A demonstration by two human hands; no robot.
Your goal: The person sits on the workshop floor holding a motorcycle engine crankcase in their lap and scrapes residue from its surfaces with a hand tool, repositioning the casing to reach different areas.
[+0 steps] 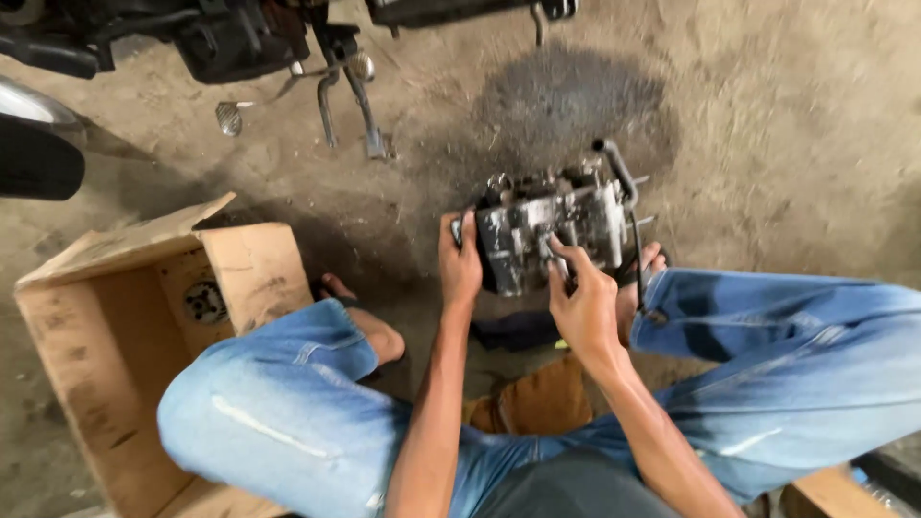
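Faded blue jeans (288, 412) are seen closest to the lens, knees spread wide, with bare feet in sandals set on the dirt floor (767, 144) beyond them. Between the knees a grimy metal engine part (552, 235), fitted with a black hose (624, 182), is held upright just above an oil-dark patch of ground: the left hand (459, 264) is clamped on its left edge, while the fingertips of the right hand (580, 302) are pinched together against its front face. An open cardboard box (125, 326) is placed at the left, and a motorcycle's underside (249, 38) is visible at the top.
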